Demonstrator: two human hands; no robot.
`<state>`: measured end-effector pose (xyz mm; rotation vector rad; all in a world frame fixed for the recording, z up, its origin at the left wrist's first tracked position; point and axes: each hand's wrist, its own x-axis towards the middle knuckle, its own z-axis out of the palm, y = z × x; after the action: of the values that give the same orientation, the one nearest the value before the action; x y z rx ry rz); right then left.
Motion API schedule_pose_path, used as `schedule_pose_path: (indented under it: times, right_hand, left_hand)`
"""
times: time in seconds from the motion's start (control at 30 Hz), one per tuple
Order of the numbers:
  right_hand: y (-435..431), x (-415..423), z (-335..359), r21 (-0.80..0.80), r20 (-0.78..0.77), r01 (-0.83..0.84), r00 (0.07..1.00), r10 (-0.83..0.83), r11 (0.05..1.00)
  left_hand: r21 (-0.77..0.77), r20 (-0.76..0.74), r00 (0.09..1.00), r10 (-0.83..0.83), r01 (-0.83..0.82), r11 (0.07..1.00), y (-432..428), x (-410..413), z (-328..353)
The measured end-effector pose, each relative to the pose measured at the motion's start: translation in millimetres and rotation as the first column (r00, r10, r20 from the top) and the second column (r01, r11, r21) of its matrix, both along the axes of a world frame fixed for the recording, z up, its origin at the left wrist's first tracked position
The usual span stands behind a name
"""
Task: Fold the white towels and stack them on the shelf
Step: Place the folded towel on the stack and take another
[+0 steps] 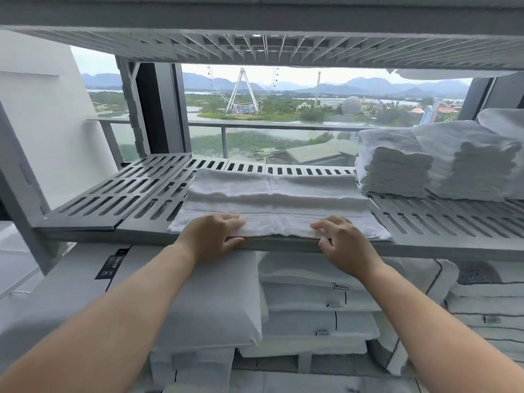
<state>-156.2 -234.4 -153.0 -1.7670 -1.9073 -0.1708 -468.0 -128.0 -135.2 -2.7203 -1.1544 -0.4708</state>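
Observation:
A white towel (pixel 276 204) lies partly folded across the middle of a grey slatted shelf (pixel 113 199), its near edge at the shelf's front lip. My left hand (pixel 212 236) grips that near edge left of centre, fingers on top and thumb under the lip. My right hand (pixel 340 239) pinches the same edge further right, fingers curled on the cloth. A stack of folded white towels (pixel 397 168) stands on the shelf's right part.
A second folded stack (pixel 479 168) sits right of the first one. Another slatted shelf (pixel 255 43) hangs close overhead. Below lie white pillows and folded linen (pixel 312 302). Behind the rack a window and a balcony railing (pixel 255 126) are visible.

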Motion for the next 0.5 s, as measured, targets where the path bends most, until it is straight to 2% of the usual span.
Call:
schedule_pose_path:
  times: [0.1,0.2,0.33,0.4,0.5]
  right_hand:
    - [-8.7,2.8,4.5,-0.019,0.061,-0.024,0.998,0.025,1.000]
    - [-16.6,9.5,5.3,0.069,0.108,-0.003,0.994,-0.004,0.998]
    - [-13.7,16.5,4.4,0.157,0.125,0.117,0.983,-0.137,0.981]
    - [-7.8,14.6,6.2,0.117,0.125,0.095,0.986,-0.110,0.989]
    - [6.5,12.9,8.0,0.088,0.228,0.040,0.972,-0.060,0.995]
  left_hand:
    - [0.082,-0.004,0.998,-0.063,0.063,0.995,-5.7,-2.6,2.0]
    - [0.118,-0.050,0.997,-0.060,0.065,0.991,-5.8,-9.0,6.1]
    - [0.210,-0.094,0.995,0.019,0.001,0.978,-1.3,-6.0,20.9]
    - [0.269,-0.106,0.989,0.100,-0.068,0.961,4.3,1.0,31.6]
    - [0.316,-0.063,0.976,0.210,-0.180,0.932,17.6,15.3,47.3]
